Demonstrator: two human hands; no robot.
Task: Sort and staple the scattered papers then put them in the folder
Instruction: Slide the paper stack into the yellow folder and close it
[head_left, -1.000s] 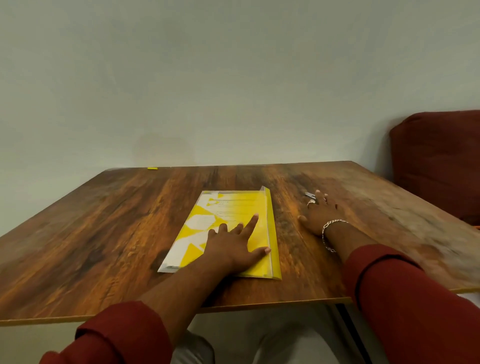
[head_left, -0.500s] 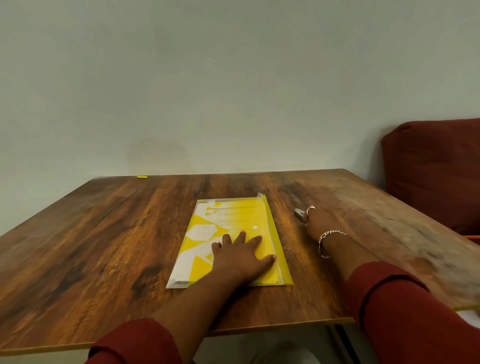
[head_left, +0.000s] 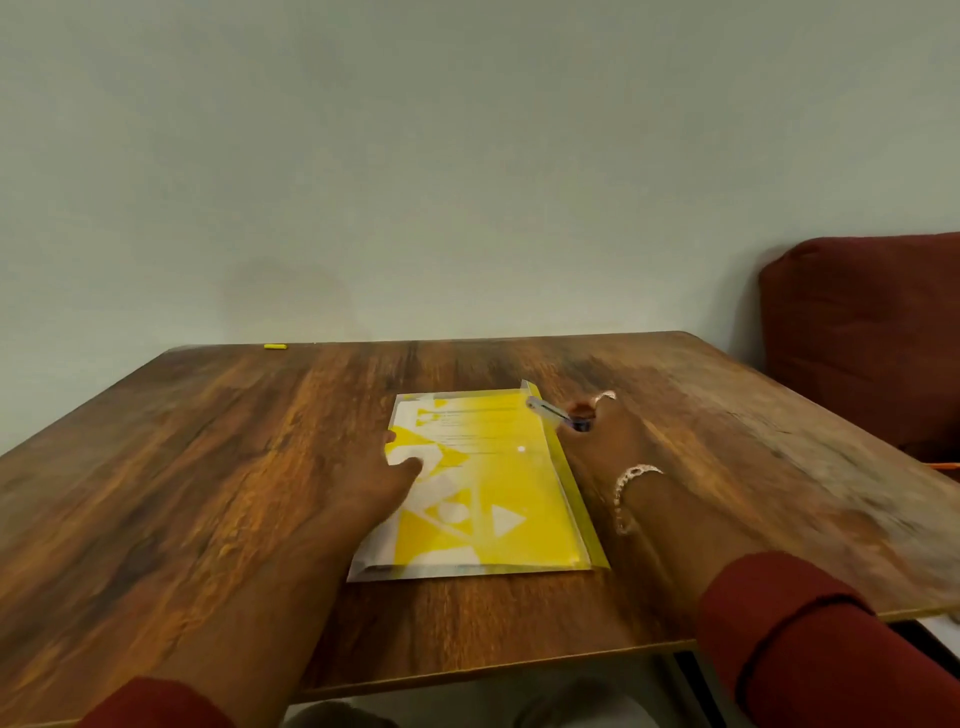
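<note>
Most of the task looks done, judging by how things lie. No loose papers show anywhere on the counter; printed sheets are visible through the translucent yellow folder, which lies flat near the middle of the counter, its near end close to the near edge and its long spine side on the right. Whether those sheets are stapled cannot be told, since any staple is too small to see in this blurred frame.

The left hand lies over the folder's left edge, its fingers stretched out flat and gripping nothing, so it seems only to steady or smooth the folder. The right hand is just beside the folder's far right corner, its fingers curled round a small metal stapler whose silver end reaches over that corner of the folder.

What is left, as I judge it, is little: put the stapler down away from the folder and, if the folder has a flap or closure, shut it. A small yellow object, too small to identify, sits at the far edge of the counter, well apart from everything else.
</note>
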